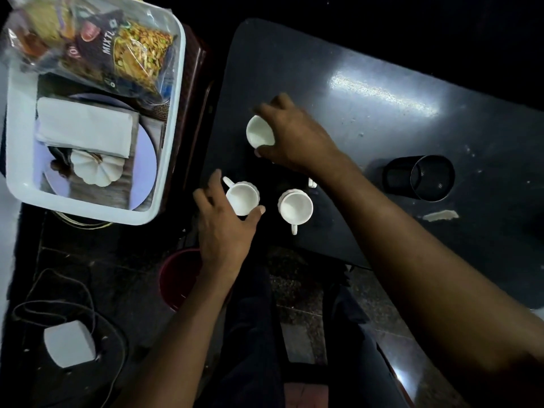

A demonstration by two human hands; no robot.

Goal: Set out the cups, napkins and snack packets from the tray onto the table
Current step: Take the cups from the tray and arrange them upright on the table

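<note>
Three white cups stand on the dark table (382, 119). My right hand (294, 134) grips the far cup (259, 132) by its side. My left hand (223, 225) curls around the near-left cup (242, 198), whose handle points up-left. A third cup (295, 207) stands free to the right, handle toward me. A small white handle (312, 182) shows under my right forearm. The white tray (173, 119) at the left holds folded white napkins (85, 126), snack packets (117, 48) and a white ribbed item (97, 167).
A black mesh holder (424, 178) lies on its side on the table at the right, with a scrap of paper (440, 214) near it. On the floor are a red bucket (179, 278), a white box (69, 343) and cables. My legs are below.
</note>
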